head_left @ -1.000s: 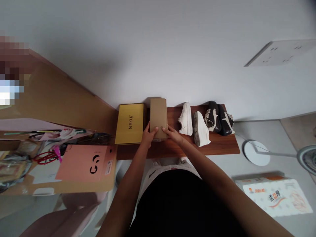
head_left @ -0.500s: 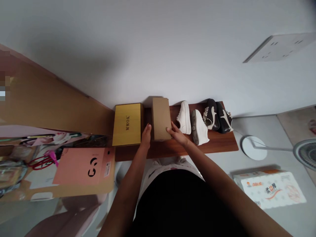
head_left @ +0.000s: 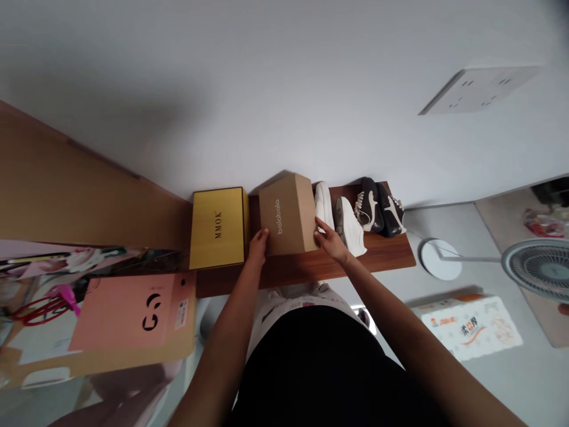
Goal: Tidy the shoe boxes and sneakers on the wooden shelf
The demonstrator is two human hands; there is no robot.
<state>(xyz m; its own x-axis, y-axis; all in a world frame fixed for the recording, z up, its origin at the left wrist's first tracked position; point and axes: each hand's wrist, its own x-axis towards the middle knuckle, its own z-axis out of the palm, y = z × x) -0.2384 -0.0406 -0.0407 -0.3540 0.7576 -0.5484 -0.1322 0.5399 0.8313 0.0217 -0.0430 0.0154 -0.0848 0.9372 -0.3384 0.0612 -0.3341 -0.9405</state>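
Brown cardboard, plain, with pale lettering along its top: that is the box [head_left: 288,214] I hold between my two hands. It rests on the dark wooden shelf [head_left: 311,267] against the white wall [head_left: 284,89], tilted a little so that its lettered face shows.

My left hand [head_left: 258,247] presses the near left corner of the box, fingers [head_left: 262,236] laid flat against its side. My right hand [head_left: 331,240] grips the near right edge, fingers curled onto the cardboard. Both sets of fingers are closed on the box; neither is spread wide.

To the left, just beside the box, stands a yellow box [head_left: 217,226] with dark lettering on its lid; a narrow strip of shelf shows between the two. To the right, a pair of white shoes [head_left: 340,220] lies close to the brown box, the nearer one partly hidden behind it. Whether that shoe touches the box I cannot tell. Beyond them sits a pair of black shoes [head_left: 382,206] with pale trim.

On the floor to the right: a round white fan base [head_left: 440,260], the grille of a fan [head_left: 536,270], and a printed white package [head_left: 471,326]. At the left, a pink card [head_left: 128,311] with black marks lies on a cardboard sheet.
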